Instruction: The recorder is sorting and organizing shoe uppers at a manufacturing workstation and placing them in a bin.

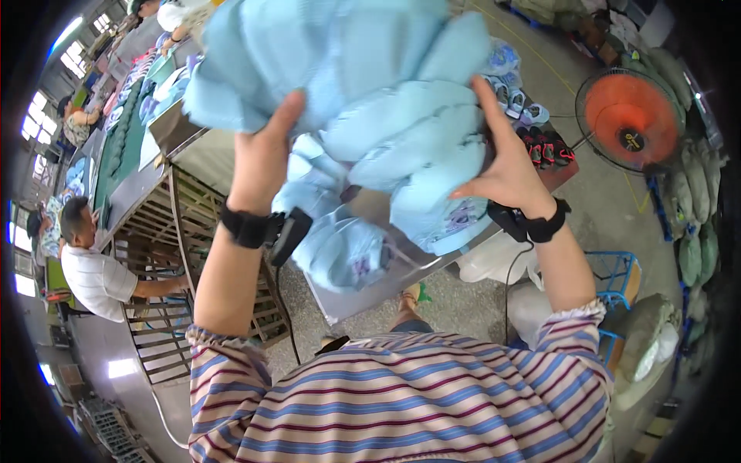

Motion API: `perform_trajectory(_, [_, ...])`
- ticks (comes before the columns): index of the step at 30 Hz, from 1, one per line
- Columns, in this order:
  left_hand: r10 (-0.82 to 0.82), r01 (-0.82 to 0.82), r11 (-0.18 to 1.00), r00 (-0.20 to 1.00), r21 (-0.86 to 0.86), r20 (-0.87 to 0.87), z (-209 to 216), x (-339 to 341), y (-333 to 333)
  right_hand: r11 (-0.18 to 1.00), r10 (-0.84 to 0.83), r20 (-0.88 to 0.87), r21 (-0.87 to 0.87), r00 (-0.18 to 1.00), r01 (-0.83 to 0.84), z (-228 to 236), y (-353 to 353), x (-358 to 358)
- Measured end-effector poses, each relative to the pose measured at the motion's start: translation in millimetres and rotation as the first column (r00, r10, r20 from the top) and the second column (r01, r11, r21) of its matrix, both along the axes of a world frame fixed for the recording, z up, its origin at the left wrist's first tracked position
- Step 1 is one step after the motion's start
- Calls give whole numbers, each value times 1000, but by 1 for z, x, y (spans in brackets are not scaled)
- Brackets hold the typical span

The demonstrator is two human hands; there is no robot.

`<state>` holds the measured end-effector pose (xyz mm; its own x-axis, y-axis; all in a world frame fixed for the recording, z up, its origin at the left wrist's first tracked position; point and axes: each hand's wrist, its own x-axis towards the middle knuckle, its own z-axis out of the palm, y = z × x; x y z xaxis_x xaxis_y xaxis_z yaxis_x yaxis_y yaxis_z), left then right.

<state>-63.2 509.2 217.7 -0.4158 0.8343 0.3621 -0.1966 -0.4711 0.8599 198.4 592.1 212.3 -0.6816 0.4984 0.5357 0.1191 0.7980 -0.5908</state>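
Note:
A large bundle of overlapping light blue slippers (409,131) is between my two hands, above a grey table (336,305). The upper part of the bundle is blurred. My left hand (262,158) grips its left side, thumb on the near face and fingers hidden behind. On the right side, my right hand (509,158) presses against the bundle, with its fingers up along the edge and its thumb turned inward. Lower slippers (347,255) with purple patterned patches hang or rest close to the table top; whether they touch it I cannot tell.
Slatted wooden racks (166,270) stand at the left, with a person in a white shirt (96,274) beside them. A long work line (127,135) runs behind. To the right are an orange fan (631,119), dark shoes (546,147), a blue metal frame (614,278) and sacks (648,347).

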Motion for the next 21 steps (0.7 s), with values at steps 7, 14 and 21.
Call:
perform_trajectory(7, [127,-129,992,986,9,105,-46,-114,-164,970,243,214,-48,946,-238,30,-110,-130])
perform_trajectory(14, [101,-92,993,986,-70,131,-78,-165,-234,911,407,366,-96,837,-401,33,-128,-205])
perform_trajectory(21, [243,-227,970,933,-90,264,-107,-209,-227,820,563,380,-146,734,-553,5,-99,-286])
